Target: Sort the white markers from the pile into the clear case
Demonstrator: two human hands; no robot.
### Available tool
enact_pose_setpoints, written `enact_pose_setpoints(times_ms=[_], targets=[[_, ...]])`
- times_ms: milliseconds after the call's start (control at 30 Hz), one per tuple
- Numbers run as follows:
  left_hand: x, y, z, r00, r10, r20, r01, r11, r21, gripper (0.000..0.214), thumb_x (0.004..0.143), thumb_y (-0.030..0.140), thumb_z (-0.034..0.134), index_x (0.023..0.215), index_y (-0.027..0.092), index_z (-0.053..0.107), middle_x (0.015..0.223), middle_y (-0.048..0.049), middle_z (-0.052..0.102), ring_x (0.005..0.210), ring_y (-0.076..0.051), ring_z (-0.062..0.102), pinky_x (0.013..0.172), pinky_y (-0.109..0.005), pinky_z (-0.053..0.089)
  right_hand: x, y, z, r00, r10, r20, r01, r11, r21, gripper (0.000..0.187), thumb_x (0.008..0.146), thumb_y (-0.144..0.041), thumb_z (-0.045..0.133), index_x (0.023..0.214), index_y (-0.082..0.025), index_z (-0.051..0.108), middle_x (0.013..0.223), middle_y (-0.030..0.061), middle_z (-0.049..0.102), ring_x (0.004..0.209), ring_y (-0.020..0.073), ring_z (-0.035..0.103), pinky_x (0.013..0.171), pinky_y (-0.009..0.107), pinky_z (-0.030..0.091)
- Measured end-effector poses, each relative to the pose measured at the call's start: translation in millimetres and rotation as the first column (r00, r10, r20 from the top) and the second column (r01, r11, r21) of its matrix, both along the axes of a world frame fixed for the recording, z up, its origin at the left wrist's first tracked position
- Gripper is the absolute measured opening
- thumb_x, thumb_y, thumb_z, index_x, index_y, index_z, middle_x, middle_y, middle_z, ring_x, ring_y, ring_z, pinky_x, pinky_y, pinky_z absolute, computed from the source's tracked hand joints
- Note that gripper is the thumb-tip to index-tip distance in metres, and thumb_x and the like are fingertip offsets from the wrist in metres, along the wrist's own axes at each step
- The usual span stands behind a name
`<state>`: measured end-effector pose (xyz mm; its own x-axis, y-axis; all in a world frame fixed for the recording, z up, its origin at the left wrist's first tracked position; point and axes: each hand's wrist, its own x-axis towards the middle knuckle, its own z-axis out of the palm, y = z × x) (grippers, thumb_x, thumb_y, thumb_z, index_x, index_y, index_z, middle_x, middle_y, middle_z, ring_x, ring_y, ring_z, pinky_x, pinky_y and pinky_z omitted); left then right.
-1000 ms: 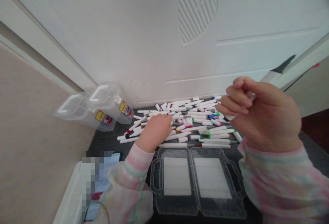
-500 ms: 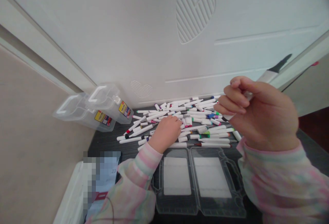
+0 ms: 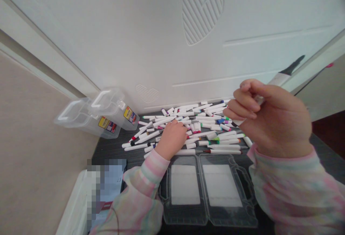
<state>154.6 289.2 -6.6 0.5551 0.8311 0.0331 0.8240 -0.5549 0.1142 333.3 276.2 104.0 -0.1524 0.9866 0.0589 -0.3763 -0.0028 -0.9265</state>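
My right hand (image 3: 275, 120) is raised at the right, its fingers closed around a white marker (image 3: 279, 79). The marker slants up to the right and ends in a dark, tapered tip. Lower down, my left hand (image 3: 172, 138) rests among a wide pile of white markers (image 3: 212, 127) with coloured ends. Its fingers curl downward, and the fingertips and anything they grip are hidden. Just in front of the pile, a clear plastic case (image 3: 203, 191) lies unfolded, with a white panel in each half.
Two clear plastic boxes (image 3: 114, 111) with handles and yellow labels stand at the left. Behind the markers rises a white door-like panel (image 3: 161, 48) with heart reliefs. A partly blurred blue packet (image 3: 114, 177) and a white object (image 3: 75, 202) lie at the lower left.
My left hand has shifted very slightly left within the pile. The right hand keeps its grip on the marker, and the view has moved a little.
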Motion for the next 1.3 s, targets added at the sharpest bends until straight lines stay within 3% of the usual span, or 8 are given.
enact_pose_setpoints(times_ms=[500,833,933,1000,1067,1133,1233,1300], targets=[[0,2,-0.4,0.997,-0.012,0.076,0.015,0.999,-0.043,0.011,0.074,0.019,0.049,0.073,0.013,0.059,0.076,-0.0094,0.059,0.081,-0.025,0.050,0.072,-0.037,0.039,0,1,-0.5,0.999,0.017,-0.027,-0.017,1.000,-0.002,0.023,0.082,-0.026,0.041,0.061,-0.022,0.050,0.048,-0.0045,0.020,0.041,0.0067,0.017,0.043,0.026,0.019],[-10,7,13.1,0.945,0.050,0.324,-0.014,0.993,-0.114,0.017,0.077,0.028,0.046,0.077,0.016,0.057,0.072,-0.0026,0.055,0.075,-0.017,0.049,0.067,-0.028,0.038,1,0,-1.5,0.998,0.039,-0.059,-0.039,0.999,0.000,0.022,0.082,-0.024,0.040,0.063,-0.022,0.051,0.049,-0.0044,0.020,0.041,0.0068,0.018,0.045,0.027,0.018],[-10,7,18.9,0.897,0.099,0.431,-0.012,0.980,-0.199,0.018,0.076,0.030,0.047,0.076,0.016,0.058,0.070,-0.0007,0.053,0.069,-0.014,0.048,0.064,-0.026,0.037,1,1,-2.2,0.996,0.046,-0.073,-0.046,0.999,-0.002,0.022,0.082,-0.023,0.039,0.064,-0.021,0.051,0.049,-0.0044,0.020,0.041,0.0067,0.017,0.045,0.028,0.017],[-9,6,22.9,0.802,0.195,0.564,0.028,0.931,-0.363,0.018,0.074,0.031,0.050,0.076,0.015,0.059,0.068,0.0006,0.051,0.066,-0.013,0.047,0.062,-0.025,0.035,1,2,-2.8,0.996,0.049,-0.080,-0.049,0.999,0.002,0.021,0.081,-0.023,0.039,0.064,-0.021,0.051,0.048,-0.0044,0.020,0.041,0.0067,0.016,0.044,0.028,0.016],[-7,4,25.9,0.642,0.344,0.685,0.150,0.820,-0.553,0.017,0.071,0.030,0.054,0.075,0.015,0.059,0.067,0.0014,0.052,0.064,-0.011,0.046,0.062,-0.024,0.034,1,2,-3.3,0.995,0.052,-0.086,-0.052,0.999,0.003,0.021,0.081,-0.023,0.039,0.063,-0.021,0.051,0.048,-0.0044,0.020,0.041,0.0068,0.016,0.044,0.028,0.016],[-5,2,27.5,0.443,0.496,0.747,0.316,0.693,-0.648,0.014,0.068,0.027,0.058,0.073,0.014,0.059,0.066,0.0019,0.053,0.063,-0.010,0.045,0.063,-0.024,0.034,1,3,-3.4,0.994,0.052,-0.094,-0.053,0.999,-0.001,0.022,0.081,-0.022,0.038,0.063,-0.021,0.050,0.048,-0.0043,0.020,0.042,0.0069,0.016,0.045,0.028,0.016],[-5,0,28.4,0.138,0.653,0.745,0.561,0.568,-0.602,0.014,0.064,0.025,0.062,0.068,0.012,0.060,0.064,0.0011,0.053,0.061,-0.009,0.046,0.064,-0.024,0.035,0,3,-3.2,0.993,0.051,-0.104,-0.052,0.999,-0.006,0.024,0.082,-0.022,0.036,0.062,-0.020,0.050,0.048,-0.0042,0.020,0.042,0.0069,0.015,0.045,0.028,0.015],[-5,-1,29.5,0.014,0.692,0.722,0.675,0.526,-0.517,0.014,0.064,0.025,0.063,0.064,0.012,0.059,0.060,0.0008,0.051,0.059,-0.009,0.045,0.062,-0.024,0.036,0,3,-3.4,0.993,0.053,-0.108,-0.054,0.999,-0.008,0.025,0.082,-0.022,0.035,0.062,-0.020,0.050,0.048,-0.0041,0.020,0.042,0.0070,0.015,0.045,0.029,0.015]])
